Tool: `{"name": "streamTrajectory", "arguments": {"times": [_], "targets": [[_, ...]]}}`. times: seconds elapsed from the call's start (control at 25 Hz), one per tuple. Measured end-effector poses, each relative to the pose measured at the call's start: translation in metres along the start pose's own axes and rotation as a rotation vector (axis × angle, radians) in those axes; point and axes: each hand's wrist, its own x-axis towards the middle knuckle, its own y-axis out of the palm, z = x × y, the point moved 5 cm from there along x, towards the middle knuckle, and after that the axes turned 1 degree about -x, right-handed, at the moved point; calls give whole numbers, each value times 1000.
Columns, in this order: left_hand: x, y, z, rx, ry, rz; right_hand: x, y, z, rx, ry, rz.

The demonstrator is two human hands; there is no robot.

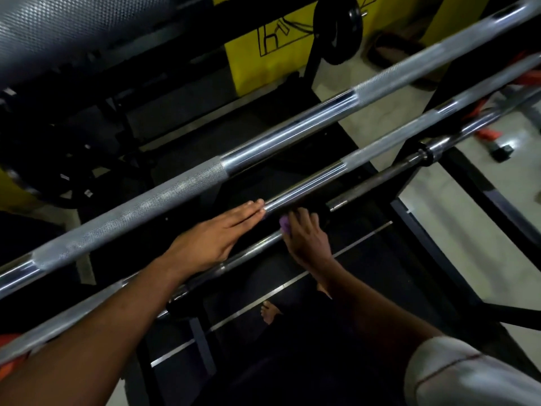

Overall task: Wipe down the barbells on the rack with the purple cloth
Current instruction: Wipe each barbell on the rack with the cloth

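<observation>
a dim gym floor, black mats over pale tile, yellow wall behind. nearest, the right hand (304, 235) grips the purple cloth (284, 223) around the lowest barbell (257, 248); the left hand (216, 234) lies flat, fingers straight and together, on the middle barbell (377, 148) above it. the top barbell (187, 183) crosses farther out. all run lower left to upper right along the rack (433, 230). the cloth looks bunched small, so it could slip off the smooth steel, and leaning on the middle bar may roll it.

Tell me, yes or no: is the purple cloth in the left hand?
No. The right hand grips the purple cloth on a barbell; the left hand lies flat, holding nothing.
</observation>
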Motion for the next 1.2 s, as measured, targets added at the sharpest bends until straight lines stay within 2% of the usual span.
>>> {"name": "streamTrajectory", "arguments": {"times": [0.12, 0.28, 0.36, 0.48, 0.64, 0.76, 0.88, 1.0, 1.04, 1.12, 1.2], "targets": [[0, -1, 0, 9, 2, -15, 8, -11, -22, -99, -138, 56], [-2, 1, 0, 3, -3, -15, 30, -38, -93, -146, 3, 43], [0, 2, 1, 10, -4, -26, 35, -37, -106, -57, 57, 3], [-3, 2, 2, 5, 2, -38, 27, -16, -69, 48, 88, -35], [0, 3, 2, 5, -3, -22, 3, 2, -18, 211, -74, 75], [-6, -3, 1, -20, -51, -48, -2, -39, -28, 483, 39, 132], [-20, -10, 4, -35, -75, -33, -27, -88, -55, 706, 211, -91], [-24, -11, 3, -6, -78, -31, -53, -117, -46, 903, 280, -155], [-24, -10, 2, -2, -88, -17, -54, -122, -42, 883, 235, -191], [-24, -5, 4, 6, -84, -9, -45, -118, -38, 602, 73, -293], [-24, -4, 6, 6, -63, -13, -32, -74, -21, 290, -113, -221]]}}
